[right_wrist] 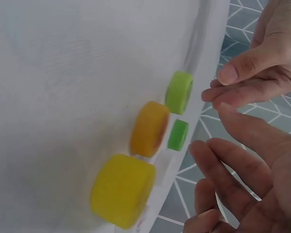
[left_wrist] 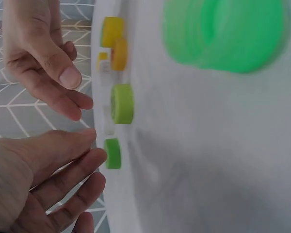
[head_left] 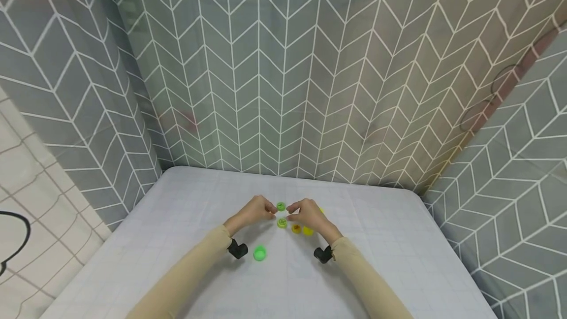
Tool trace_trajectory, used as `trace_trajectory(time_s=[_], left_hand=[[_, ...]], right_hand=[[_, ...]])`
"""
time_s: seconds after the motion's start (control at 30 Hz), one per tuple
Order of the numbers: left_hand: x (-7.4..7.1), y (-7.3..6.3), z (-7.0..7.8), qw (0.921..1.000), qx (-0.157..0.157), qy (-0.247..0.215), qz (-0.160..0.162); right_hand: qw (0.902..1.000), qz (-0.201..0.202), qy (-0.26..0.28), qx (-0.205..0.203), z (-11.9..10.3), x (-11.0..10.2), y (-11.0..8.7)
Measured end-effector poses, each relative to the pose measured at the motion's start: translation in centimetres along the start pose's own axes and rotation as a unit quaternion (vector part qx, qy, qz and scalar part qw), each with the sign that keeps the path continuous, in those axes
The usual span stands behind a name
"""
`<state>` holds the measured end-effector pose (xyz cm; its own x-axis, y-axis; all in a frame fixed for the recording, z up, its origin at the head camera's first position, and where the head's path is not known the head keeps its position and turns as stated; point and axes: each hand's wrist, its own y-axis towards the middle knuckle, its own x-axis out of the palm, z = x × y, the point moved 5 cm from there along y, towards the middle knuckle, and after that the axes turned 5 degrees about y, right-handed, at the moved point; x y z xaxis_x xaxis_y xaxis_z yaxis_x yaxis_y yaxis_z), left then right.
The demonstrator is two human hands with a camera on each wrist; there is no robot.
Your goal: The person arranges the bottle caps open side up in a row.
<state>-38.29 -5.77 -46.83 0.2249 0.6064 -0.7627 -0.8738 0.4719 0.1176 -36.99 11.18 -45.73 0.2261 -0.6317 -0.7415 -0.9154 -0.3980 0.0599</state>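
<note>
Grip on both sides is loose: the left hand [head_left: 258,208] and the right hand [head_left: 307,214] face each other with fingers and thumbs relaxed and apart, holding nothing, their tips near one another. Beige sleeves [head_left: 367,279] cover the forearms, and a black wrist mount [head_left: 238,249] sits under each wrist.

Closest to the person on the table, between the forearms, is a bright green cup [head_left: 260,253], its mouth turned toward the head camera and its inside the same green. Farther off, beside the right hand, a thick yellow disc [head_left: 307,231] lies next to an orange disc [head_left: 296,229] marked in dark red on top. Just left of these, a lime disc [head_left: 282,223] with a patterned top lies between the hands, a little nearer the person than the fingertips. Beyond it, also between the hands, is a smaller green disc [head_left: 281,206]; whether a finger touches it cannot be told. A yellow piece [head_left: 322,209] shows partly behind the right hand.

White cloth covers the table [head_left: 390,240], which has rounded far corners. At the left are pale tiles [head_left: 26,240] and a black cable [head_left: 27,230]. Grey curtains [head_left: 283,73] with white chevron lines hang behind and at both sides.
</note>
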Motion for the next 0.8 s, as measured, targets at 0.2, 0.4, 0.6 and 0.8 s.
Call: trace_trajectory(time_s=[0.2,0.4,0.6,0.8], left_hand=[[1.4,0.2,0.1,0.9994,0.000,-0.005,-0.034],[2.4,0.2,0.1,0.9988,0.029,0.018,-0.036],[2.6,0.2,-0.2,0.9991,0.024,0.026,-0.026],[2.7,0.2,-0.4,0.9993,0.019,0.022,-0.022]], right_hand=[[0.9994,-0.030,0.015,0.008,0.4,0.9,0.3],[0.9990,-0.042,0.005,-0.011,0.4,1.8,0.1],[0.9994,-0.030,-0.001,-0.015,0.1,2.0,0.0],[0.9989,-0.023,-0.027,-0.030,0.0,2.3,0.1]])
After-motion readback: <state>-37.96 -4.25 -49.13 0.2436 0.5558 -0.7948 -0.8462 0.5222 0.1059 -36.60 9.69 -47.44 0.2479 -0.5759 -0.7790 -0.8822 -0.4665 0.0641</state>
